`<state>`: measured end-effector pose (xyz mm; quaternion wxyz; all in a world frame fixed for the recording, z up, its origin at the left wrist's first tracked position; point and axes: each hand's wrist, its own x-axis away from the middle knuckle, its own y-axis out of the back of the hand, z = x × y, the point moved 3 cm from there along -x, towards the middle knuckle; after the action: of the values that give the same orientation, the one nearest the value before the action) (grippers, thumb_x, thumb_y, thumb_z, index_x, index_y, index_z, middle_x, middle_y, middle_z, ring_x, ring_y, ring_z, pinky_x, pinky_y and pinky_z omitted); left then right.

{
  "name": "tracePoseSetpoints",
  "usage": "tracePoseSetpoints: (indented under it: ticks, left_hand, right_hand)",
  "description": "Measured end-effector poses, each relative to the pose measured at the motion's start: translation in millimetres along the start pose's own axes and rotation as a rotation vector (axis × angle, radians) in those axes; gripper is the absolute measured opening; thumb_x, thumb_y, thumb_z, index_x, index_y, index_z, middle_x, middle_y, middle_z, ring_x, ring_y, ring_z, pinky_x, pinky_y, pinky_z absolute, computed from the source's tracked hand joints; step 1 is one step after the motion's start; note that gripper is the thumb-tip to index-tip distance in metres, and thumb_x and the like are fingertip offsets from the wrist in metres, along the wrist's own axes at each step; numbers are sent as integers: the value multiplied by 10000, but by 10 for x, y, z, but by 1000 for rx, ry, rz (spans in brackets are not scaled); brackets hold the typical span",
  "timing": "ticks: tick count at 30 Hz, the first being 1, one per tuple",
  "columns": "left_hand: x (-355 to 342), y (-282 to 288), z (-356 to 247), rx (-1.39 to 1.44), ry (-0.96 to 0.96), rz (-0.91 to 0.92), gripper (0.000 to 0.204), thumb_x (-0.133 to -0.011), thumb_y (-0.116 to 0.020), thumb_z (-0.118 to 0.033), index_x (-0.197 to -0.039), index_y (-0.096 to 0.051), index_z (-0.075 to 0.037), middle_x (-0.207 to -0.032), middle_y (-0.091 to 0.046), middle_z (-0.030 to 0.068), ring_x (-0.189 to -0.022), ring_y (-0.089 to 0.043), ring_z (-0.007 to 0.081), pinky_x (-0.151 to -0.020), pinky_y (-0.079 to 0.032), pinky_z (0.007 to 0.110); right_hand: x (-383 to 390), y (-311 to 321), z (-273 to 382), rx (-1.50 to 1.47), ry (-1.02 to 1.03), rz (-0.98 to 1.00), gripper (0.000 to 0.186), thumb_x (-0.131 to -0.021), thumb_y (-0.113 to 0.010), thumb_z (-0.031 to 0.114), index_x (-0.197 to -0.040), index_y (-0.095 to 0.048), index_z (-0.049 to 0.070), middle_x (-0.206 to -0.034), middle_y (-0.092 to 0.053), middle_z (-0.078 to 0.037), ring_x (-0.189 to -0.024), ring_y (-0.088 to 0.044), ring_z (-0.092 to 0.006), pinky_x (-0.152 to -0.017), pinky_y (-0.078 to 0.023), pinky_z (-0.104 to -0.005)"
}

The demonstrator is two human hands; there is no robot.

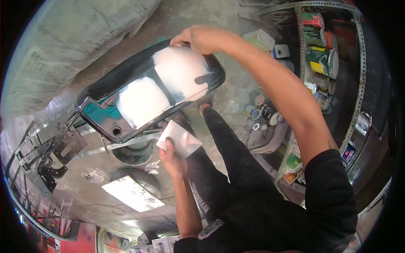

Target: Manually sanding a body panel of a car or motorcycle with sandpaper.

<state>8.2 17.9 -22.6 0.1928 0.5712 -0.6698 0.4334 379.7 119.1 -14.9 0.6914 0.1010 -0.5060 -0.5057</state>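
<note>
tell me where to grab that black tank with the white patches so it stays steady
Probably by the far rounded end of the black tank, where the right hand grips it from above. The curved edge there is dark and bare, clear of the white patches. The left hand holds a white sheet.

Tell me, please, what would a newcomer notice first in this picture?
First, the glossy black tank with two white patches, in the upper middle; the right hand grips its far end. Just below it, the left hand holds a white sheet. Paint cans fill the shelf at right.
</note>
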Motion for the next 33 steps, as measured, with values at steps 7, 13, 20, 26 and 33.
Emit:
tracePoseSetpoints:
  ticks: [7,13,20,26,33]
  left_hand:
    - [-44,-22,-44,16,15,26,335,-1079,-582,-221,-1320,-590,12,-1233,-697,115,-1087,-692,225,-975,-545,391]
    - [-31,-21,-89,24,19,45,332,-1080,-584,-224,-1317,-593,8,-1235,-698,109,-1090,-691,217,-979,-547,390]
    - [-44,37,-55,37,28,33,342,-1068,-611,-228,-1318,-594,4,-1238,-696,108,-1093,-692,220,-986,-547,393]
    - [-44,78,-25,22,38,55,367,-1069,-608,-240,-1325,-584,22,-1237,-694,124,-1101,-693,238,-993,-549,406]
    - [-58,54,3,-4,28,55,399,-1070,-605,-254,-1343,-567,34,-1252,-688,144,-1099,-697,262,-1001,-550,424]
  right_hand:
    - [261,-218,-10,96,108,-276,562,-871,-519,-47,-1368,-665,170,-1251,-677,-143,-1116,-654,-375,-933,-526,-460]
    - [601,-381,139,113,68,-393,581,-852,-643,-7,-1392,-646,207,-1313,-643,-140,-1182,-618,-373,-981,-517,-454]
    - [897,-682,247,196,63,-539,632,-868,-649,40,-1458,-581,257,-1412,-569,-132,-1265,-545,-373,-1026,-476,-491]
    - [1077,-851,306,230,96,-607,658,-829,-636,18,-1446,-573,236,-1354,-546,-145,-1234,-531,-401,-1016,-464,-501]
    - [1310,-954,396,241,90,-622,654,-785,-715,89,-1417,-586,201,-1308,-548,-152,-1240,-533,-375,-997,-472,-511]
